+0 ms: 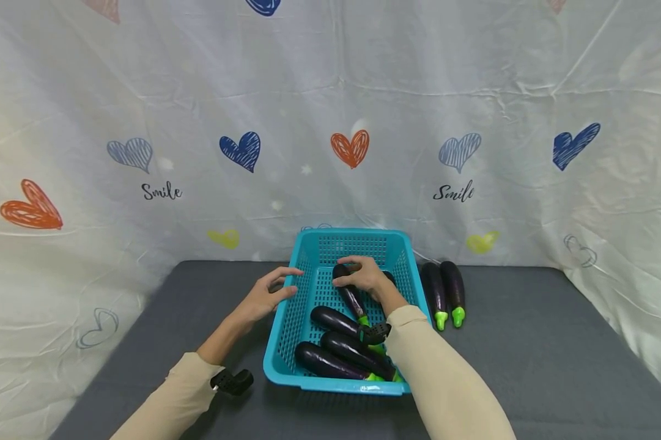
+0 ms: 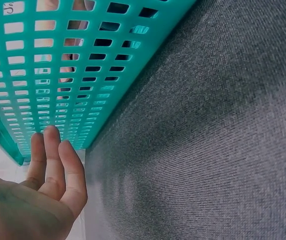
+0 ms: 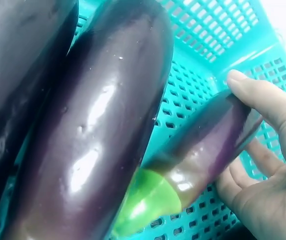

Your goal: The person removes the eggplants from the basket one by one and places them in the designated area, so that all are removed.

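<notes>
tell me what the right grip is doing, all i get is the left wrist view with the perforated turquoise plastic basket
Observer: The right grip pinches a long, glossy, purple-black eggplant with a green cap by its rounded end, inside the perforated turquoise plastic basket.
Operator: ok, any eggplants outside the basket
Observer: Yes, the head view shows two more purple-black eggplants lying side by side on the gray cloth, to the right of the basket.

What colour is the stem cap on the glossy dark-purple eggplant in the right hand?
Bright green stem cap, clearest in the right wrist view.
</notes>
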Available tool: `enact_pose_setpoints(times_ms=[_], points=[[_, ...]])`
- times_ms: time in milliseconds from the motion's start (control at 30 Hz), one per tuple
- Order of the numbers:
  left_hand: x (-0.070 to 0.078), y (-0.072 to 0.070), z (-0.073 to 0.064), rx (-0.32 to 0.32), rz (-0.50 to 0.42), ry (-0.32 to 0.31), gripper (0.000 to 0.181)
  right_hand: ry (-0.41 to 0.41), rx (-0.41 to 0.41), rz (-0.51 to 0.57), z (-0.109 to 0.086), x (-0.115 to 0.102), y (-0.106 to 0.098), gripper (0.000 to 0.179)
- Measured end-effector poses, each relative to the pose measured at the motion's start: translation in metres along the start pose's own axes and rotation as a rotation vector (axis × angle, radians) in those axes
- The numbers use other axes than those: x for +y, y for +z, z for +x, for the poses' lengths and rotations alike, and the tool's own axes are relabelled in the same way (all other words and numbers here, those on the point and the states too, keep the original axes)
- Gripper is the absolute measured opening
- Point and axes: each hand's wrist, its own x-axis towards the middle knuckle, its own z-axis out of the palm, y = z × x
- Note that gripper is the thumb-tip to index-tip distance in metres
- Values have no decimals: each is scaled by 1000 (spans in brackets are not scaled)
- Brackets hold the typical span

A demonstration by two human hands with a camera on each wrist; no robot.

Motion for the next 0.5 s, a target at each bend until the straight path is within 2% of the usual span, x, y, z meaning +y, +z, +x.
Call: enact_pose_setpoints(times_ms=[333,500], points=[[2,1,0,6,-8,1,42,-10,-26,10,2,-4,0,56],[0,1,0,2,-2,3,42,-17,-18,65,4,-8,-1,55]])
